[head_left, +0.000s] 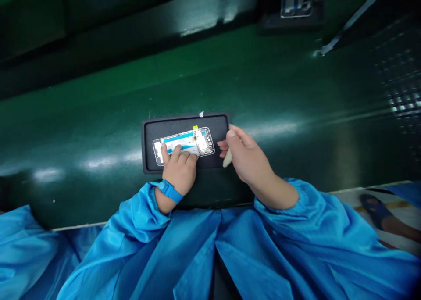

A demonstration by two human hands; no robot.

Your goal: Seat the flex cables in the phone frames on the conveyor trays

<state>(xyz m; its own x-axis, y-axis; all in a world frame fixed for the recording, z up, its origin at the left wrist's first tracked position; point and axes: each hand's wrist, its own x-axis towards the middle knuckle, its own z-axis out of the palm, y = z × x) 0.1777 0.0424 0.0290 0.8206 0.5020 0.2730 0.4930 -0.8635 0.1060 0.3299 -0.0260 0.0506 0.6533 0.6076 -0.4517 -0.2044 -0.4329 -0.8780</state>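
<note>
A smartphone body (202,144) with its inner parts exposed lies face up, slightly tilted, in a black tray (217,121). Blue strips, a white middle section and a yellow tab (195,127) show on it. My left hand (180,168) rests on the phone's lower left part, fingers spread over it and covering some of its near edge. To the right of the phone, my right hand (248,157) is closed around a pale, blunt-ended stick-like tool (227,158) by the tray's right edge. The tool's tip points down towards me, apart from the phone.
The tray stands on a glossy green table (98,116). A small white scrap (201,114) lies on the tray's far rim. Another opened phone (296,1) sits in a dark holder at the back right. A pale strip (348,23) slants nearby. Another person's blue sleeve (23,243) is at left.
</note>
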